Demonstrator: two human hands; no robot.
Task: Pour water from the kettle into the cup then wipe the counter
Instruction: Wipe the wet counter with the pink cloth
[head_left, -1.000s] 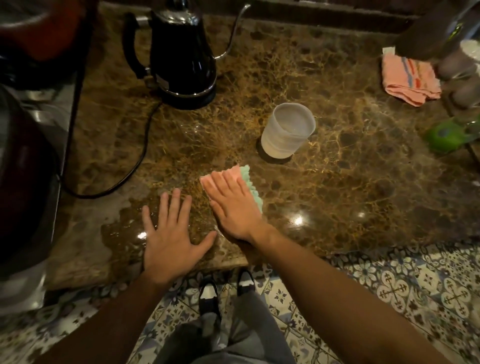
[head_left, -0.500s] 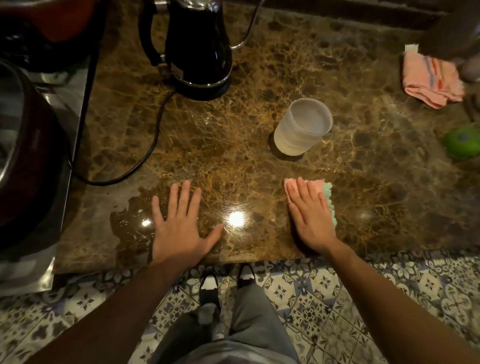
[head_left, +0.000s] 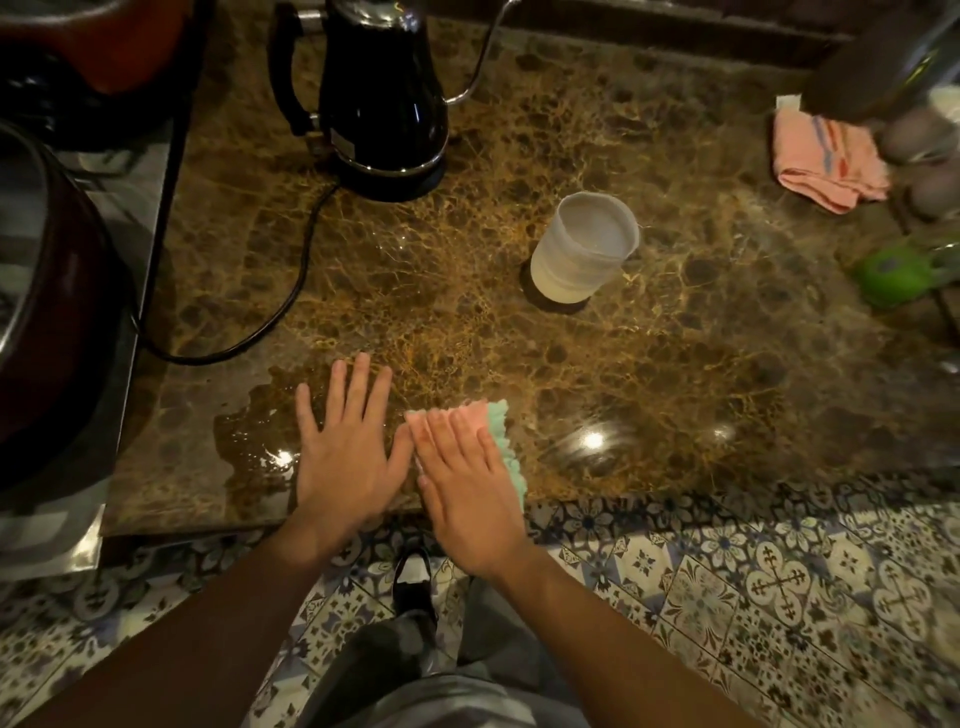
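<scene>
No text, brand, number or sign can be read anywhere; the small pale label on the kettle (head_left: 382, 98), in the upper middle of the frame, is too blurred.

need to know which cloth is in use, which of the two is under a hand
The pink-and-green cloth at the counter's front edge, pressed flat under the right hand. The striped pink cloth lies untouched at the far right.

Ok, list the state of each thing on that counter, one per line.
kettle: upright on its base, corded.
cup: upright, water inside.
cloth: flat under right hand.
left hand: flat on counter.
puddle: unwiped, beside left hand.
pink towel: crumpled, untouched.
</scene>
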